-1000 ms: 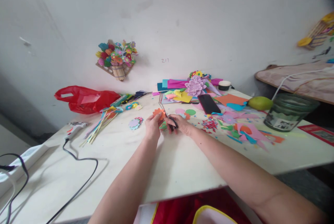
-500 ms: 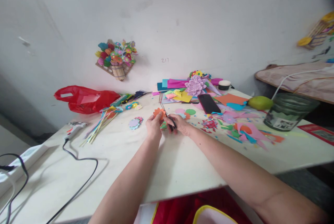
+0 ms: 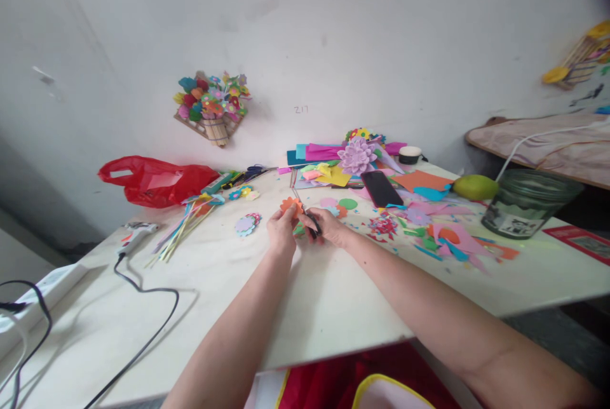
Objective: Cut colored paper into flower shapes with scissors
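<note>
in the head view, we pinch the scalloped orange flower piece (image 3: 291, 204) between the fingers of our left hand (image 3: 282, 227), over the bench (image 3: 333, 307); the fingers of our right hand (image 3: 332, 229) are clamped on the black-handled scissors (image 3: 313, 223), near the flower piece's right edge. farther right, a dark phone (image 3: 382, 190) lies near an orange sheet (image 3: 423, 181).

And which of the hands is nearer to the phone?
Right. The right hand, on the scissors, is left of the phone and nearer the camera; the left hand, pinching the orange flower, sits farther left.
</note>
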`<state>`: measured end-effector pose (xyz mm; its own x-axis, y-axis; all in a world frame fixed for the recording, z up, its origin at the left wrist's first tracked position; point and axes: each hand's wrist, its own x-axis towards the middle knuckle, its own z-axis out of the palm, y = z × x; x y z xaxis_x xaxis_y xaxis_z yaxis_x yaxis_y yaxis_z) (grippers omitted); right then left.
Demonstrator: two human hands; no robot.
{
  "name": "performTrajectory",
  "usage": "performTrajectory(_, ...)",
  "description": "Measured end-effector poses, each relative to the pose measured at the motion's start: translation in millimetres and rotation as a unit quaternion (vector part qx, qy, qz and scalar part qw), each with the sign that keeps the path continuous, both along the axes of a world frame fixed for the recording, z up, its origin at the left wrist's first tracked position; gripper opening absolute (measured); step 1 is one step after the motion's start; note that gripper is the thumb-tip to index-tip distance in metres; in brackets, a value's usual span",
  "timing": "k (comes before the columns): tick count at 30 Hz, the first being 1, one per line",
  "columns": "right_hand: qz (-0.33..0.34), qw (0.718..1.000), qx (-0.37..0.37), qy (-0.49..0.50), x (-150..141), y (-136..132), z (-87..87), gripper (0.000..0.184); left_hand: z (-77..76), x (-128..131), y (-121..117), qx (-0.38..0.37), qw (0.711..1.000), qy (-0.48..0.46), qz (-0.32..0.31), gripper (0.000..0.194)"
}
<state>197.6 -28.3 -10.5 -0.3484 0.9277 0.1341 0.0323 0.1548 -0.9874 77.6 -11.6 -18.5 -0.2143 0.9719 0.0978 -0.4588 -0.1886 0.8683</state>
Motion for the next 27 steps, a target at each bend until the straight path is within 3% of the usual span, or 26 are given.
performTrajectory(27, 0.000, 1.000, -0.001, 0.008, -1.5, 6.3, -8.3, 0.038, -2.8, 2.6, 0.8, -0.003, 1.000, -0.013, 0.010, 0.026)
